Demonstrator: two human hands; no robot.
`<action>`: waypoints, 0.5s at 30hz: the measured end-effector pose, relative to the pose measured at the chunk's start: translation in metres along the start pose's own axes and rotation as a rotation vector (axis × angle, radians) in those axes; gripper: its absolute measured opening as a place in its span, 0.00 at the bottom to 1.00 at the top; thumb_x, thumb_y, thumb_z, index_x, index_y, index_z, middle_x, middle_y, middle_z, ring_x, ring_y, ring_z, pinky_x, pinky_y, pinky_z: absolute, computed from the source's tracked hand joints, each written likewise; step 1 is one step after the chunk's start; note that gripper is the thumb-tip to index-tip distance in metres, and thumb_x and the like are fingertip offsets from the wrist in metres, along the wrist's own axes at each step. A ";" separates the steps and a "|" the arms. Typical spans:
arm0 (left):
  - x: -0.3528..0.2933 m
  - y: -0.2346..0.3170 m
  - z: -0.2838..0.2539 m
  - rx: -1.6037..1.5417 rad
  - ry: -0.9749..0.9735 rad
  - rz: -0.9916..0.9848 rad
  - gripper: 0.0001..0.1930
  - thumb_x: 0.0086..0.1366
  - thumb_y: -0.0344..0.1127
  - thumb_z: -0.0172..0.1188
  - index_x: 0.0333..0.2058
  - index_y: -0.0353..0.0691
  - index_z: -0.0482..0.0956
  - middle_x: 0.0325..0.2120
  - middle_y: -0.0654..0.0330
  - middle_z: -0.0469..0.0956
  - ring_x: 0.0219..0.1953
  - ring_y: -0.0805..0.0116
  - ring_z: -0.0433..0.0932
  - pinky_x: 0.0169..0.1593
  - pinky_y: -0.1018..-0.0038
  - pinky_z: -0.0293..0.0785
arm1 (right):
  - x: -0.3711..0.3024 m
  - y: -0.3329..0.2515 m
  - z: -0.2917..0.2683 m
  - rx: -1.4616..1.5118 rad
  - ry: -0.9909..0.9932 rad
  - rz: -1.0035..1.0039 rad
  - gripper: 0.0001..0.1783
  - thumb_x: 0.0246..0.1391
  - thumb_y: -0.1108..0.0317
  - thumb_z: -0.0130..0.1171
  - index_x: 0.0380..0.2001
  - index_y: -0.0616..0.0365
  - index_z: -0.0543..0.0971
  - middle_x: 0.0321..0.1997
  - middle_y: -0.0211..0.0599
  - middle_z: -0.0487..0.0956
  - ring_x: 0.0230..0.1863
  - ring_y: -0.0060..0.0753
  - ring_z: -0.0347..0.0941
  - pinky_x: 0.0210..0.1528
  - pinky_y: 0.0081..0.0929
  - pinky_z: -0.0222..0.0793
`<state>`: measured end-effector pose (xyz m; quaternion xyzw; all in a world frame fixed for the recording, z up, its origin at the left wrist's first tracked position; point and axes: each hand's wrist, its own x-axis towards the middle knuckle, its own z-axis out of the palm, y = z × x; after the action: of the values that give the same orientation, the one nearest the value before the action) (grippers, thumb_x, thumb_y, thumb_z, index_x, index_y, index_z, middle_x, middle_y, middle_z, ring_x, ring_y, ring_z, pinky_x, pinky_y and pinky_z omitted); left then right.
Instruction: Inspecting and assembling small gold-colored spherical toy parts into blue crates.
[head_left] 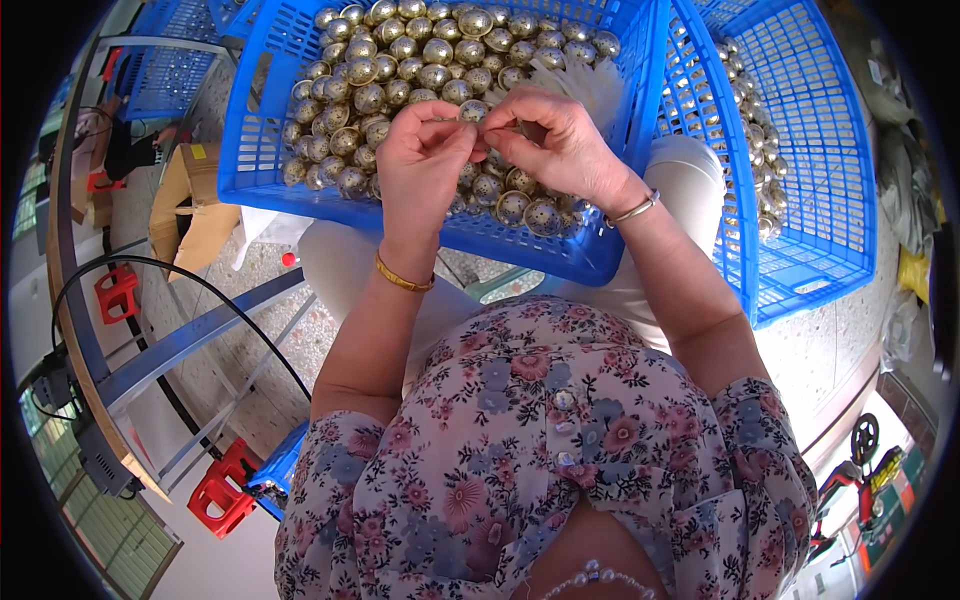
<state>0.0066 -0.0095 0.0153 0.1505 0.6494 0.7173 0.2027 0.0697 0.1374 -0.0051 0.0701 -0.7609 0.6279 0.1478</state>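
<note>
Both hands meet over a blue plastic crate [500,247] full of gold-silver metal balls [435,50] pierced with small holes. My left hand [428,160] has its thumb and forefinger pinched together. Against those fingertips, my right hand [560,145] is pinched too, its fingers bent. Whatever lies between the fingertips is too small and covered to make out. A bundle of whitish, translucent strips [592,88] lies on the balls just beyond my right hand. The crate's near side is close to my knees.
To the right stands a second blue crate [815,125] with more metal balls [755,140]. Leftward are a metal frame [180,345], a black cable [205,280], a cardboard box [190,215] and red stools [118,293]. Another person's dark sleeve [128,150] shows at the far left.
</note>
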 end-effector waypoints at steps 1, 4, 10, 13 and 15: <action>0.000 0.001 0.001 -0.003 0.006 0.020 0.08 0.55 0.20 0.55 0.34 0.32 0.69 0.25 0.57 0.77 0.25 0.74 0.76 0.31 0.81 0.75 | 0.000 -0.002 0.001 0.091 0.020 0.100 0.06 0.47 0.81 0.54 0.30 0.63 0.75 0.29 0.30 0.75 0.31 0.17 0.71 0.33 0.14 0.68; 0.001 -0.002 0.001 0.035 0.021 0.063 0.11 0.54 0.20 0.56 0.36 0.34 0.66 0.25 0.59 0.77 0.26 0.76 0.75 0.30 0.83 0.73 | 0.001 -0.001 0.003 0.149 0.054 0.229 0.03 0.49 0.79 0.54 0.30 0.63 0.75 0.28 0.28 0.75 0.30 0.12 0.69 0.31 0.12 0.67; 0.004 -0.012 0.005 0.423 0.080 0.302 0.11 0.50 0.22 0.60 0.32 0.37 0.70 0.25 0.61 0.77 0.23 0.79 0.74 0.27 0.82 0.69 | 0.003 0.006 0.001 0.019 0.106 0.290 0.04 0.49 0.76 0.56 0.30 0.63 0.75 0.23 0.25 0.74 0.26 0.09 0.67 0.28 0.10 0.65; 0.010 -0.015 0.009 0.672 0.103 0.529 0.10 0.48 0.22 0.60 0.30 0.38 0.71 0.24 0.59 0.76 0.22 0.72 0.74 0.26 0.78 0.69 | 0.004 0.010 0.000 0.022 0.130 0.330 0.04 0.48 0.75 0.57 0.30 0.63 0.76 0.22 0.23 0.73 0.25 0.07 0.65 0.26 0.10 0.63; 0.012 -0.016 0.010 0.740 0.083 0.628 0.10 0.47 0.22 0.60 0.30 0.39 0.71 0.23 0.58 0.75 0.22 0.67 0.74 0.26 0.76 0.70 | 0.006 0.010 -0.001 0.065 0.152 0.338 0.04 0.48 0.75 0.57 0.30 0.63 0.76 0.21 0.21 0.72 0.24 0.07 0.63 0.24 0.10 0.62</action>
<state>0.0022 0.0065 0.0000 0.3724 0.7917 0.4701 -0.1166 0.0610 0.1410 -0.0126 -0.1015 -0.7277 0.6716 0.0950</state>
